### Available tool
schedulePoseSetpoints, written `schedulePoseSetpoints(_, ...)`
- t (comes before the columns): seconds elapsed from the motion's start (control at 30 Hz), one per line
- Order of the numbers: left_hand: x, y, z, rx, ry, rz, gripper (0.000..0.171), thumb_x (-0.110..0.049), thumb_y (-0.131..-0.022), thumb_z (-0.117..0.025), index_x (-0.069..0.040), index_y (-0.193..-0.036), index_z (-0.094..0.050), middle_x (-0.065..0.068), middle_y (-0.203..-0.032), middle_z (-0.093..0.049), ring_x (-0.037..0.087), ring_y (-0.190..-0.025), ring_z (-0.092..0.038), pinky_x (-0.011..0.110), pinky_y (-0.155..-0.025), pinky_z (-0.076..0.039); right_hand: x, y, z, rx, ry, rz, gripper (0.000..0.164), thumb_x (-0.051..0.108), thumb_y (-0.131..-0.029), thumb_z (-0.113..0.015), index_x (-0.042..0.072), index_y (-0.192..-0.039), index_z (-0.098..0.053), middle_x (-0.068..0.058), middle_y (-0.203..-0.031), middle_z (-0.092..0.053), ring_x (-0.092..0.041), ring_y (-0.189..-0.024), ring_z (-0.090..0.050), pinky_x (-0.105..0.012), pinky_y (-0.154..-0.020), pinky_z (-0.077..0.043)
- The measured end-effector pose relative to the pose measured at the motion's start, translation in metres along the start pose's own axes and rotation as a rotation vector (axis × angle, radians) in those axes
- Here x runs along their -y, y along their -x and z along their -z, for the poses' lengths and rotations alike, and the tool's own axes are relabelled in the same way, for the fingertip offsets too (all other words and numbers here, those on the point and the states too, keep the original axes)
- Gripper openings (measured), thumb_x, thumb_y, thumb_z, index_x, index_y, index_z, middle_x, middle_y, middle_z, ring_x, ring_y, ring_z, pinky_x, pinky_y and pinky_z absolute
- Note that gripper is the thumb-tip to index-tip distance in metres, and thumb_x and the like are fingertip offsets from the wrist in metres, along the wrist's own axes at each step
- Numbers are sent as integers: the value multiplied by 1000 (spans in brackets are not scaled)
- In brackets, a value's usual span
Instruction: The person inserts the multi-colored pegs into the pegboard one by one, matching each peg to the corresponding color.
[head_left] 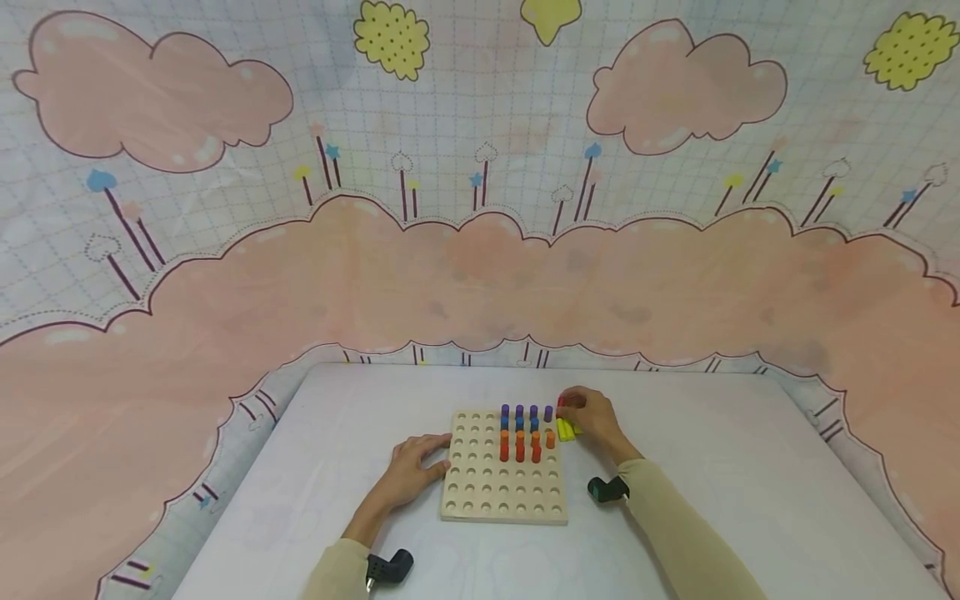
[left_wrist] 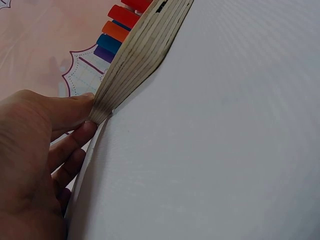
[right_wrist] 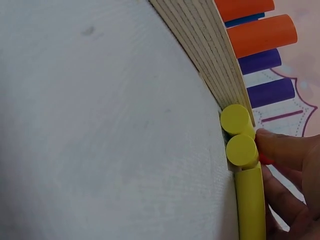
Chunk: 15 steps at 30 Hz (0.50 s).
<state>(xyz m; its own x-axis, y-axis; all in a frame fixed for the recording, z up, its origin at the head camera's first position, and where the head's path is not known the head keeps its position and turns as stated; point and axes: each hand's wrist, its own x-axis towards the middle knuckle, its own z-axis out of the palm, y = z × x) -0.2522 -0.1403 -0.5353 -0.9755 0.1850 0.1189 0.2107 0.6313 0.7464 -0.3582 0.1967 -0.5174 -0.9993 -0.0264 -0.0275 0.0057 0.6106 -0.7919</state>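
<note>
A wooden pegboard (head_left: 504, 497) with rows of round holes lies on the white table. Purple pegs (head_left: 519, 412), blue pegs (head_left: 519, 425), orange pegs (head_left: 551, 439) and red pegs (head_left: 504, 452) stand upright in its rear right part. At the board's left edge, my left hand (head_left: 408, 471) touches the side with extended thumb and fingers. Just past the rear right corner, my right hand (head_left: 592, 414) pinches a red peg (right_wrist: 265, 160), mostly hidden by its fingers. Yellow pegs (right_wrist: 250, 200) lie on the table under that hand, against the board's right side.
The white table (head_left: 337, 400) reaches back to a patterned cloth (head_left: 480, 283) with clouds. A black wrist-worn device (head_left: 390, 567) sits by the left sleeve, and another black device (head_left: 607, 490) by the right sleeve.
</note>
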Motion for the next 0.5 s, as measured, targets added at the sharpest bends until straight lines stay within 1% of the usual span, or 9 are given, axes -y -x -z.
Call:
schedulePoseSetpoints(0.1,0,-1,-1,2,-4,3,45,-21,-92,-68,-15,-135,-60,3,-133,-63,28,-132,-46,52,-117,-15,0,0,0,-14,-11,10,24,14,-89,-71,8,-112,-67,-12,-107,-71,-25,-93,-61,-41,-90,-54)
schedulePoseSetpoints(0.23,-1,-2,0,2,5,6,45,-21,-92,-68,-14,-135,-60,3,-133,-63,29,-132,-46,52,-116,-16,2,0,2,-49,-53,12,23,13,-92,-69,7,-114,-65,-13,-110,-70,-27,-97,-61,-43,-94,-53)
schedulePoseSetpoints(0.4,-2,-2,-1,0,3,10,45,-21,-92,-68,-14,-135,-60,4,-133,-63,29,-132,-46,52,-116,-16,8,5,9,-95,-109,39,23,11,-93,-66,6,-116,-64,-15,-113,-69,-29,-101,-62,-45,-98,-52)
schedulePoseSetpoints(0.5,-3,-2,-1,-2,0,12,45,-20,-92,-68,-14,-135,-60,4,-133,-63,29,-132,-46,52,-116,-16,12,7,14,-103,-131,54,24,10,-94,-65,7,-118,-64,-15,-115,-68,-28,-104,-62,-44,-97,-53)
